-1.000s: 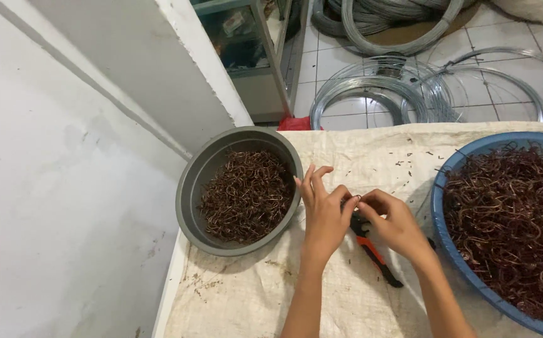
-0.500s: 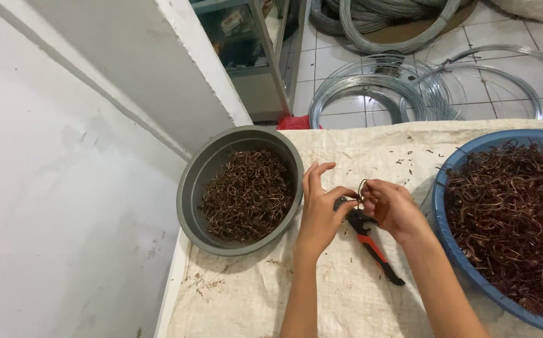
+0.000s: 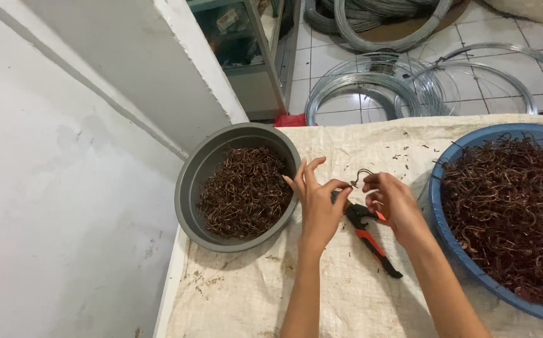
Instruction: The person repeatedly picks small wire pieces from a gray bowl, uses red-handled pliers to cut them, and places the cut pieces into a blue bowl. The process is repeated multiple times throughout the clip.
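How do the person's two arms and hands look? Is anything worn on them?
Both forearms are bare as far as the picture's lower edge, with no sleeve in view. The left hand and the right hand wear no gloves, and no ring, watch or bracelet is visible. The fingers are slim.

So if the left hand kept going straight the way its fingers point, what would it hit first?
Probably the rim of the grey basin: the left hand has its spread fingers aimed up and slightly left, right beside that rim. Depth is hard to judge, so it might pass just alongside.
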